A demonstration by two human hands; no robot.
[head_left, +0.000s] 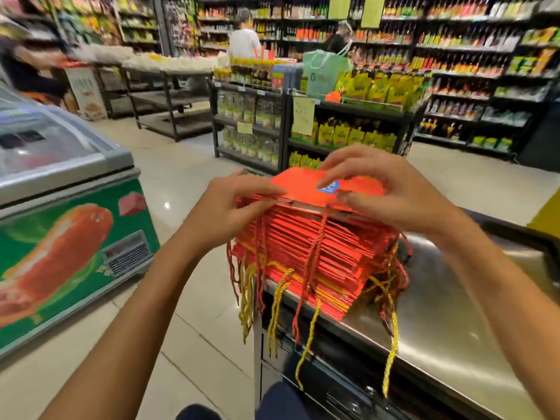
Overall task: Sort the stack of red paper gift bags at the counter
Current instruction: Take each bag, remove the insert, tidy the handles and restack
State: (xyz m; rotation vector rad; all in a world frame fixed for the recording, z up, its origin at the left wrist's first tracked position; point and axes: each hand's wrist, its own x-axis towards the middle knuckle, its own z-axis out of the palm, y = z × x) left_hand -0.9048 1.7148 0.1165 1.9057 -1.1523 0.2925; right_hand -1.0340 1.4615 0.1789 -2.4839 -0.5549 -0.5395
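A thick stack of flat red paper gift bags (315,253) lies on the corner of a steel counter (439,322), with red and yellow cord handles hanging over the near edge. The top bag (303,184) carries a small blue label. My left hand (233,204) pinches the left edge of the top bags, thumb underneath and fingers on top. My right hand (385,189) hovers over the right side of the top bag with fingers curled, thumb and fingertips pinching at its edge near the label.
A chest freezer (69,207) with a green sausage picture stands to the left across a tiled aisle. Black shelf racks (303,125) of yellow pouches and jars stand behind the stack. Two people (244,37) stand at the far shelves.
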